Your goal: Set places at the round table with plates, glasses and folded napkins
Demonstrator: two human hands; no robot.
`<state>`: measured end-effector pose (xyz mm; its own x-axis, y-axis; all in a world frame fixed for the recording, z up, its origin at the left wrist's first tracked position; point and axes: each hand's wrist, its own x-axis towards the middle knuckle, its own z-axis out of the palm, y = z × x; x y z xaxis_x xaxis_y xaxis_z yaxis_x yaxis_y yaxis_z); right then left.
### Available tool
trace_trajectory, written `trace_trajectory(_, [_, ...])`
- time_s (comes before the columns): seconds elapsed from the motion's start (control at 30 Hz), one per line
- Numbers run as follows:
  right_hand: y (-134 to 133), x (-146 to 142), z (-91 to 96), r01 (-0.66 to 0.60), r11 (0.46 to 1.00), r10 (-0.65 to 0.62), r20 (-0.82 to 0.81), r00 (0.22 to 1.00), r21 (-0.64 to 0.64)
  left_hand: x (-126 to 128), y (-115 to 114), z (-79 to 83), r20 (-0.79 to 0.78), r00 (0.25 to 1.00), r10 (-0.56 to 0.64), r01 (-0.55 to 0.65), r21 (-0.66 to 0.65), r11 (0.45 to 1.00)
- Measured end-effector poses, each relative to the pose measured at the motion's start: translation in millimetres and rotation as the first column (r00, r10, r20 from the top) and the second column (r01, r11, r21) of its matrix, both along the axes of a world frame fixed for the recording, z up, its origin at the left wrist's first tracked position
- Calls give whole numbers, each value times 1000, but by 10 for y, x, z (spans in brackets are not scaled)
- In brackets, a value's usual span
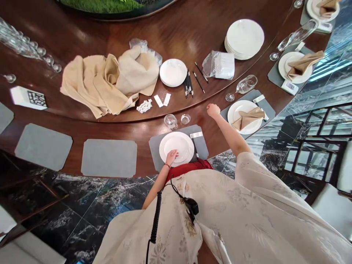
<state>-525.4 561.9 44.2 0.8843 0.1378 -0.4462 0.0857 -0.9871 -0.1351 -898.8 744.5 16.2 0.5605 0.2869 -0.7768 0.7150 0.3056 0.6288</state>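
My left hand (171, 157) is over the near-left part of a white plate (184, 146), with its fingers loosely apart and nothing visible in them. The plate sits on a larger plate on a grey placemat (202, 129). To the right lie black chopsticks (195, 147) on a white rest (196, 135). My right hand (213, 110) is closed near the raised inner edge of the table, right of two small glasses, a glass (171, 121) and a glass cup (185, 118). Whatever its fingers hold, if anything, is hidden.
Beige napkins (93, 84), a small plate stack (173, 72), loose chopsticks (188, 84), plastic-wrapped items (224, 65) and a large plate stack (244, 38) occupy the inner table. Place settings with folded napkins (249, 118) stand right. Bare placemats (109, 157) lie left; wine glasses (27, 44) far left.
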Motion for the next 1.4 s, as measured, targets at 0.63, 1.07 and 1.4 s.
trace_trajectory(0.63, [1020,2804,-203,-196,838,251,42,967,-510,173,-92,-283,-171,974,146,-145,20,989])
trace_trajectory(1.07, [961,2803,-301,-131,872,205,110,973,-472,339,-204,-237,-160,967,198,-201,-4,980])
trace_trajectory(1.4, [904,2880,-370,-52,947,109,164,980,-316,330,-187,-201,-172,953,250,-249,28,968])
